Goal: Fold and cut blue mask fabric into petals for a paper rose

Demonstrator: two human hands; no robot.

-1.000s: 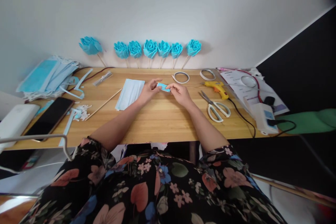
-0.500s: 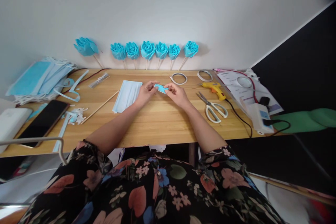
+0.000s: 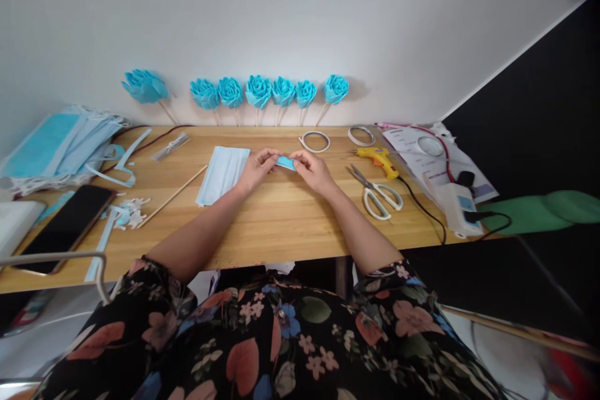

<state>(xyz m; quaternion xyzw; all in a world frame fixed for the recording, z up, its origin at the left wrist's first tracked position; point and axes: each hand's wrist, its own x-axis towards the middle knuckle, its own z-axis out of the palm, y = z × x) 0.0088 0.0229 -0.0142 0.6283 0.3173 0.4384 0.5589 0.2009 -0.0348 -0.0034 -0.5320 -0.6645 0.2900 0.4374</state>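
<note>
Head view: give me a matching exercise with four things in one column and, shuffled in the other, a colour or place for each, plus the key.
Things:
1. small blue piece of mask fabric
2. hot glue gun
3. scissors
4. smartphone

Colour or place:
A. white-handled
B. black-faced, near the left edge of the picture
C. held between the left hand and the right hand
D. yellow

Pairs: 1-C, 2-D, 3-A, 4-B
</note>
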